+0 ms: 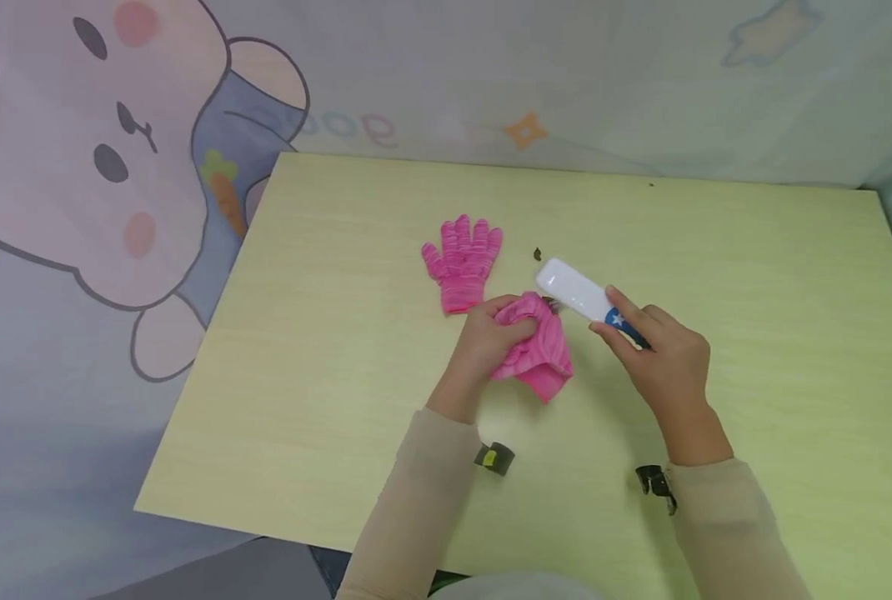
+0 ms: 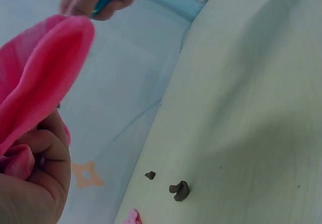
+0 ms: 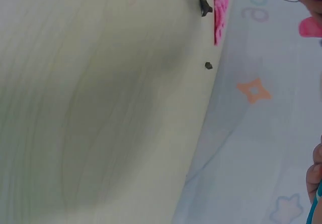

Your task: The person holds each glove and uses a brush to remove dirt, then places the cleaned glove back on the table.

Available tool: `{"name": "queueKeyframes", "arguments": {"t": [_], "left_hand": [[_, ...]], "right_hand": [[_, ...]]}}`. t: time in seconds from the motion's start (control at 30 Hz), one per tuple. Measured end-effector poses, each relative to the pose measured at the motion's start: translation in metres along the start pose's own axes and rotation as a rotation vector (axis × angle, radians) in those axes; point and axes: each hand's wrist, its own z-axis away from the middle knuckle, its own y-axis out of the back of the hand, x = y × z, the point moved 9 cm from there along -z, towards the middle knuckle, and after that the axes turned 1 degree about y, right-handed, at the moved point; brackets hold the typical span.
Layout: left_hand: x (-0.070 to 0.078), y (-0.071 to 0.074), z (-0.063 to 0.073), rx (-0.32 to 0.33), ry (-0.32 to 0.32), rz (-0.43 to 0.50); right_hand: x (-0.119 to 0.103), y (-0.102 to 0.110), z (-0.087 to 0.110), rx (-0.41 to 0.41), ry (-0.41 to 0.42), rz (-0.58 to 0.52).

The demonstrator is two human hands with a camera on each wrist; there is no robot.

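Observation:
Bunched between the fingers and thumb of my left hand [image 1: 483,346] is a pink striped knit glove [image 1: 543,354], its cuff hanging down toward me. In the left wrist view the glove's cuff [image 2: 60,63] stands up above the curled fingers. My right hand [image 1: 671,362] grips the blue, star-marked handle of a long tool with a flat white head [image 1: 575,287]. That head points left, just above the held glove in the head view; its underside is hidden. A second pink glove [image 1: 463,258] lies flat on the table, fingers pointing away.
A small dark lump [image 1: 538,253] lies on the pale wooden table [image 1: 326,333]. A larger dark lump [image 2: 179,191] shows in the left wrist view. Behind the table hangs a cloth [image 1: 446,75] printed with a cartoon animal and stars.

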Motion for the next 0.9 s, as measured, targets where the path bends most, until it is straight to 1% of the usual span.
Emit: {"name": "queueKeyframes", "arguments": {"t": [0.07, 0.1, 0.17, 0.23, 0.27, 0.33, 0.43, 0.5, 0.6, 0.7, 0.77, 0.83, 0.9], "left_hand": [[-0.001, 0.001, 0.001, 0.0, 0.019, 0.001], [-0.001, 0.002, 0.001, 0.004, 0.026, 0.008], [-0.002, 0.003, 0.001, 0.012, 0.035, 0.017], [-0.002, 0.003, 0.0, 0.01, 0.028, 0.019], [-0.002, 0.003, -0.001, 0.007, 0.024, 0.016], [-0.002, 0.001, -0.001, -0.003, 0.02, 0.011], [-0.001, 0.0, 0.0, -0.011, 0.017, -0.002], [-0.001, 0.001, 0.001, -0.012, 0.018, 0.002], [-0.002, 0.001, 0.001, -0.017, 0.02, 0.0], [-0.003, 0.003, 0.002, -0.014, 0.025, -0.001], [-0.003, 0.004, 0.002, -0.003, 0.034, -0.006], [-0.004, 0.005, 0.002, 0.005, 0.037, -0.006], [-0.003, 0.005, 0.001, 0.008, 0.032, -0.008]], "right_hand": [[0.007, 0.003, 0.0, 0.018, -0.062, 0.003], [0.007, 0.004, 0.001, 0.027, -0.064, -0.006], [0.003, 0.005, 0.001, 0.033, -0.029, -0.05], [-0.005, 0.003, 0.002, 0.021, 0.037, -0.077], [-0.008, 0.002, 0.002, 0.016, 0.065, -0.077], [-0.012, 0.0, 0.002, 0.012, 0.079, -0.067], [-0.01, -0.001, 0.001, 0.028, 0.042, -0.024], [-0.007, -0.001, 0.001, 0.035, 0.003, -0.018], [-0.007, -0.002, 0.001, 0.03, -0.005, 0.016], [-0.003, -0.001, 0.001, 0.035, -0.044, 0.006], [-0.004, 0.0, 0.002, 0.05, -0.032, -0.009], [-0.006, 0.001, 0.003, 0.056, -0.002, -0.06], [-0.012, 0.0, 0.004, 0.047, 0.062, -0.085]]}}
